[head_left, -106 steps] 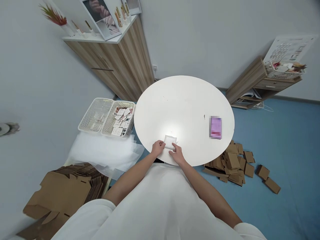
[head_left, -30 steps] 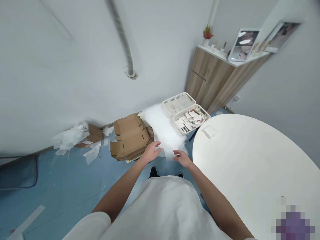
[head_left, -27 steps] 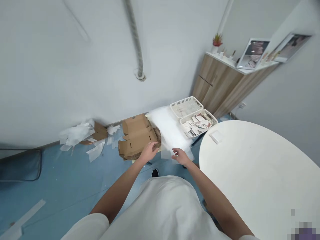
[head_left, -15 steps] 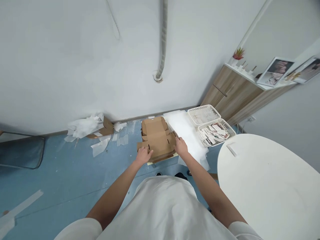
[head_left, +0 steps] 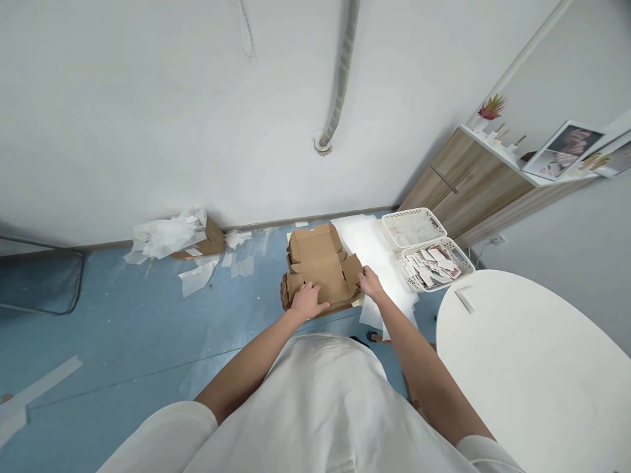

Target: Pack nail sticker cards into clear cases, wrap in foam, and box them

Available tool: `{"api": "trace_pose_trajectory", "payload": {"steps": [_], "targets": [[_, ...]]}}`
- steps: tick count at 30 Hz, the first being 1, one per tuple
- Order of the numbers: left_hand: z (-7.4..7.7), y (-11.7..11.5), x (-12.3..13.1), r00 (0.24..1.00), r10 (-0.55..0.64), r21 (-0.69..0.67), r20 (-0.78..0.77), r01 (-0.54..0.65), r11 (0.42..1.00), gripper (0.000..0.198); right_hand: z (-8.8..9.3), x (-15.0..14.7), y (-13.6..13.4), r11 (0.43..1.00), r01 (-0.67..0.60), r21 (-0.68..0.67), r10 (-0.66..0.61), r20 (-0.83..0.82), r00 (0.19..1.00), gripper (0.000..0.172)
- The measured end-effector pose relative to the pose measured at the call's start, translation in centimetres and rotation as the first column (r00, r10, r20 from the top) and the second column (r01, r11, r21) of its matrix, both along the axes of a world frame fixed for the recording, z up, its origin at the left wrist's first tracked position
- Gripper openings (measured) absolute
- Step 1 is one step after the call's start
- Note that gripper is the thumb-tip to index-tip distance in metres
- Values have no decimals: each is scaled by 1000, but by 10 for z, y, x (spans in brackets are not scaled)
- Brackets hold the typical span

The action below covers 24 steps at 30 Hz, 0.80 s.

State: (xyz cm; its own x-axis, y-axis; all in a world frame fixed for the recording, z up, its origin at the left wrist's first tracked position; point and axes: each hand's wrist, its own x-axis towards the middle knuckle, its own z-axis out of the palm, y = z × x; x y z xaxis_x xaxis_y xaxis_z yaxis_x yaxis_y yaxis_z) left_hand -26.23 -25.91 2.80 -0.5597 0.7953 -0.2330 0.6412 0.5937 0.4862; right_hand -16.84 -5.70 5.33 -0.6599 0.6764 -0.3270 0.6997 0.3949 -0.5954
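A brown, partly unfolded cardboard box [head_left: 323,266] lies in front of me, on top of other flat cardboard pieces whose layered edges show at its left side. My left hand [head_left: 307,301] rests on the near left part of the box with fingers spread. At the right side, my right hand [head_left: 371,284] pinches a raised side flap of the same box. White sheet material [head_left: 363,242] spreads out just right of the cardboard.
Two white plastic baskets [head_left: 413,228] stand at the right, the nearer one filled with small cards [head_left: 434,264]. A round white table [head_left: 532,368] is at right, a wooden cabinet [head_left: 473,184] behind. Wrapping scraps and a carton [head_left: 213,236] lie by the wall.
My left hand has slid inward over the box, from its left flap onto the panel. The right-hand flap is folded up more, still in my right hand. The view has shifted slightly.
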Motion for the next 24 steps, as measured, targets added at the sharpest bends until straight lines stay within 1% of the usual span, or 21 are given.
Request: {"api": "trace_pose_trajectory", "payload": {"steps": [2, 3, 5, 6, 7, 8, 9, 10, 11, 12, 13, 15, 16, 17, 18, 20, 22, 24], "targets": [[-1, 0, -3, 999, -27, 34, 26, 26, 999, 58, 0, 4, 1, 998, 44, -50, -46, -38, 998, 19], [-1, -1, -6, 998, -56, 61, 38, 53, 997, 56, 0, 5, 1, 995, 65, -78, -69, -56, 996, 20], [-1, -3, -10, 991, -122, 90, 45, 118, 989, 43, 1, 9, -1, 983, 105, -149, -120, -97, 988, 22], [-1, -2, -11, 988, -152, 69, 30, 150, 986, 39, 3, 10, -3, 979, 117, -167, -137, -114, 984, 24], [0, -2, -11, 985, -174, 28, 5, 173, 984, 37, 5, 13, -6, 980, 121, -155, -142, -132, 981, 24], [0, 0, -11, 982, -188, -22, -26, 188, 982, 36, 8, 15, -10, 988, 113, -102, -128, -149, 981, 25], [0, 2, -10, 979, -197, -68, -56, 193, 979, 36, 11, 18, -15, 996, 93, -7, -92, -160, 983, 27], [1, 4, -8, 976, -200, -101, -81, 192, 976, 35, 14, 21, -22, 992, 54, 117, -35, -165, 986, 29], [1, 6, -7, 975, -201, -115, -99, 189, 975, 33, 17, 23, -30, 971, 3, 240, 36, -155, 987, 32], [1, 7, -5, 974, -199, -114, -110, 187, 976, 32, 19, 26, -38, 946, -62, 319, 111, -135, 985, 32], [2, 8, -4, 973, -197, -109, -116, 185, 977, 31, 19, 28, -47, 927, -167, 335, 211, -99, 972, 30], [4, 8, -3, 971, -196, -95, -140, 184, 978, 30, 15, 28, -63, 874, -418, 249, 434, -9, 901, 27], [5, 7, -3, 968, -194, -80, -158, 184, 980, 30, 11, 28, -70, 842, -501, 199, 503, 42, 863, 25], [7, 5, -4, 964, -192, -58, -181, 185, 981, 30, 6, 26, -75, 833, -529, 165, 520, 98, 849, 24], [9, 3, -4, 959, -191, -26, -209, 189, 982, 30, 1, 24, -79, 836, -533, 133, 517, 139, 845, 22], [13, -1, -5, 946, -181, 55, -269, 203, 978, 33, -7, 20, -80, 868, -491, 79, 476, 150, 866, 21], [17, -6, -5, 937, -163, 146, -308, 216, 965, 35, -9, 20, -74, 904, -428, -7, 428, 59, 902, 29], [22, -9, -3, 937, -146, 227, -317, 224, 948, 35, -4, 25, -64, 925, -348, -151, 336, -95, 937, 47]]}}
